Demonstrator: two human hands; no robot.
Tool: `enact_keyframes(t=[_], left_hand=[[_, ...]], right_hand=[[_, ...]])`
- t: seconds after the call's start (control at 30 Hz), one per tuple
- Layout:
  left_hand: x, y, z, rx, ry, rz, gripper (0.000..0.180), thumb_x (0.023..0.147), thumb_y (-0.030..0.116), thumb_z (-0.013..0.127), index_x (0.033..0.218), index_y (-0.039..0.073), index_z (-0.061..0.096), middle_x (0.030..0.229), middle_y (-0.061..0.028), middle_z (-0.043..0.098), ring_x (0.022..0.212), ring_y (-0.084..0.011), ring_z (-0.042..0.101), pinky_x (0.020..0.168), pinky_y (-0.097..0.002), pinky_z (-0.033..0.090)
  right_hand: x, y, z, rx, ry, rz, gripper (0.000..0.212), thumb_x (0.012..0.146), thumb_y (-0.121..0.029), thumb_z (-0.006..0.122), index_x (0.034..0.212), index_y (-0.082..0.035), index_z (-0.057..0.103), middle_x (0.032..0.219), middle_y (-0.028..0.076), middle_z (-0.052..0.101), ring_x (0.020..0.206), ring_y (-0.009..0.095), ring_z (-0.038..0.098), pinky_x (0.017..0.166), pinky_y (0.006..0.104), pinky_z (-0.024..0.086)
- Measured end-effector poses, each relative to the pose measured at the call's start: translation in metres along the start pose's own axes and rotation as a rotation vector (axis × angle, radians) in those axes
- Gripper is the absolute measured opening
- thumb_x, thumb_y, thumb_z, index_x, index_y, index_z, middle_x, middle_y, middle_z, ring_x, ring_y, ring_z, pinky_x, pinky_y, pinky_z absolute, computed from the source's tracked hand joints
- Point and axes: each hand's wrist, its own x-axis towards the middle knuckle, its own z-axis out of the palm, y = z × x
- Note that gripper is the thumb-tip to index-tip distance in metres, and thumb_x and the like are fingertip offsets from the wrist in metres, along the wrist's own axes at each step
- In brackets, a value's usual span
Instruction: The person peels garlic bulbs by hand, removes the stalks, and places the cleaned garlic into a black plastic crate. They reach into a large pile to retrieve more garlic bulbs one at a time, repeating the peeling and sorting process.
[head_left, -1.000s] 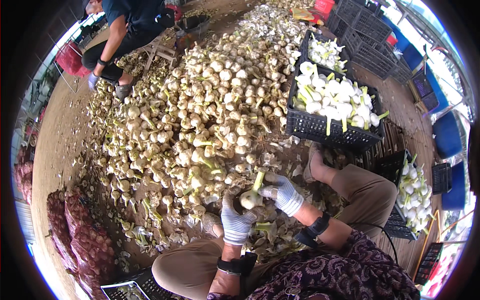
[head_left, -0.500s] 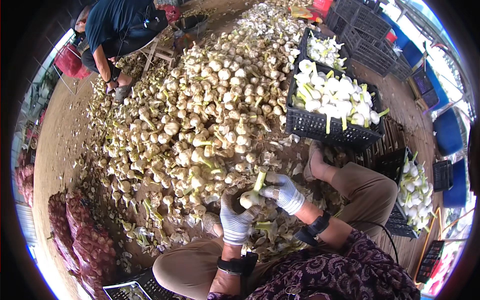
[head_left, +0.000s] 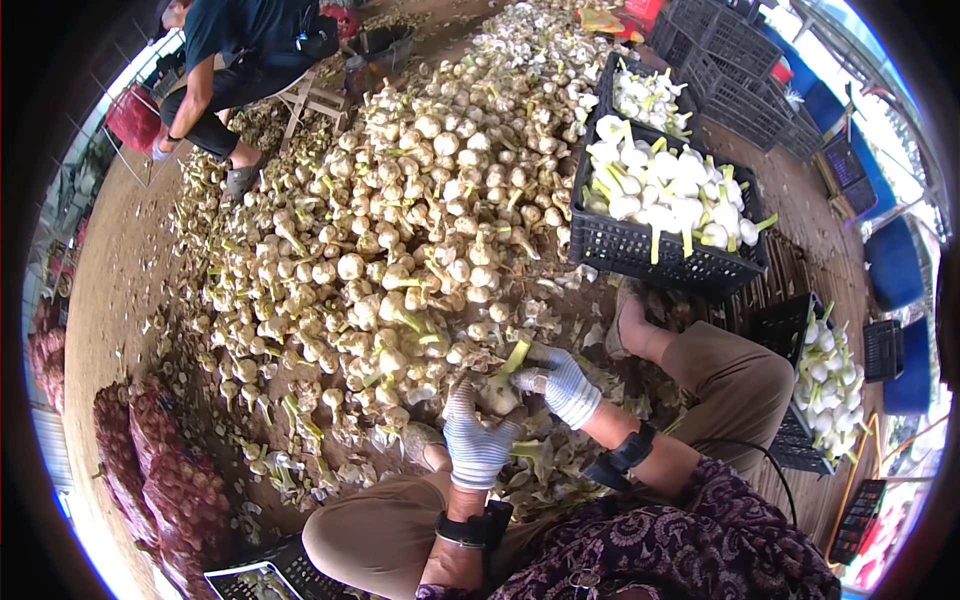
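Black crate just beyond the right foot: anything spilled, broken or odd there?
Nothing looks broken. The crate is heaped with white garlic, and a few green stems stick out past the rim, one at the right jutting well out, so it looks rather full. Loose papery skins litter the ground nearby.

The gloves (head_left: 478,450) are striped white and blue, the two wrist straps (head_left: 632,450) black. The top (head_left: 685,545) is dark purple paisley, the trousers (head_left: 735,385) tan.
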Motion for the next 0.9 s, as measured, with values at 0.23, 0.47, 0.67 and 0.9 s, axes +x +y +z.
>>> enact_keyframes(t=[0.23, 0.47, 0.67, 0.9], left_hand=[[0.004, -0.006, -0.009, -1.139, -0.022, -0.327, 0.056, 0.07, 0.013, 0.073, 0.117, 0.005, 0.044, 0.103, -0.0114, 0.058, 0.091, -0.0257, 0.059, 0.074, -0.037, 0.052], [0.003, 0.001, 0.0, -0.92, -0.017, -0.294, 0.059, 0.077, 0.023, 0.071, 0.122, 0.0, 0.04, 0.104, -0.0115, 0.056, 0.085, -0.0212, 0.059, 0.071, -0.0332, 0.053], [-0.002, 0.0, -0.007, -0.634, -0.023, -0.3, 0.046, 0.074, 0.021, 0.074, 0.106, -0.004, 0.053, 0.089, -0.0078, 0.06, 0.077, -0.0122, 0.057, 0.07, -0.0247, 0.048], [-0.006, -0.019, -0.008, -0.866, -0.087, -0.492, 0.068, 0.069, 0.054, 0.068, 0.097, -0.006, 0.058, 0.072, -0.0067, 0.061, 0.05, -0.012, 0.054, 0.04, -0.0222, 0.041]], right_hand=[[-0.006, -0.021, -0.019, -0.336, -0.206, 0.003, 0.022, 0.078, 0.0, 0.06, 0.099, 0.002, 0.059, 0.091, 0.004, 0.062, 0.078, 0.011, 0.056, 0.069, 0.0262, 0.048], [-0.008, -0.014, -0.007, -0.019, -0.082, 0.106, 0.033, 0.077, -0.004, 0.067, 0.108, 0.0, 0.055, 0.093, 0.006, 0.063, 0.085, 0.011, 0.058, 0.074, 0.0247, 0.049], [-0.009, -0.036, -0.002, -0.281, -0.275, -0.005, 0.038, 0.071, 0.0, 0.068, 0.107, -0.002, 0.057, 0.093, 0.003, 0.064, 0.085, 0.01, 0.058, 0.079, 0.0249, 0.048], [-0.002, -0.015, 0.001, 0.379, -0.425, 0.014, 0.044, 0.071, 0.001, 0.067, 0.112, -0.004, 0.052, 0.103, 0.004, 0.061, 0.093, 0.013, 0.059, 0.08, 0.0264, 0.048]])
